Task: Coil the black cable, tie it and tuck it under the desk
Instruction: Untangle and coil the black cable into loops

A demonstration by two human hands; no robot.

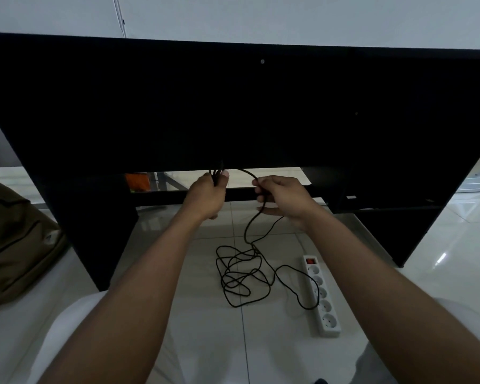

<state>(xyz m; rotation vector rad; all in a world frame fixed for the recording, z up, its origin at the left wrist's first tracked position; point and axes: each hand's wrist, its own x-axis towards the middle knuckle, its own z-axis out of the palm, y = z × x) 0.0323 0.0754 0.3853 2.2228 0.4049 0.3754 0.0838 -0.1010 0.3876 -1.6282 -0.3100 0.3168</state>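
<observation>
The wide black flat-topped surface (233,106) fills the view above a glossy white tiled floor (441,245). There, beside a long white plastic power strip (323,297), most of the thin black cable (241,275) lies loosely tangled. The left hand (208,195) curls its grip round a few bunched loops at the surface's front edge; the right hand (283,198) pinches the strand running down. Light and limp, it will likely snag: take it just past the held loops.
</observation>
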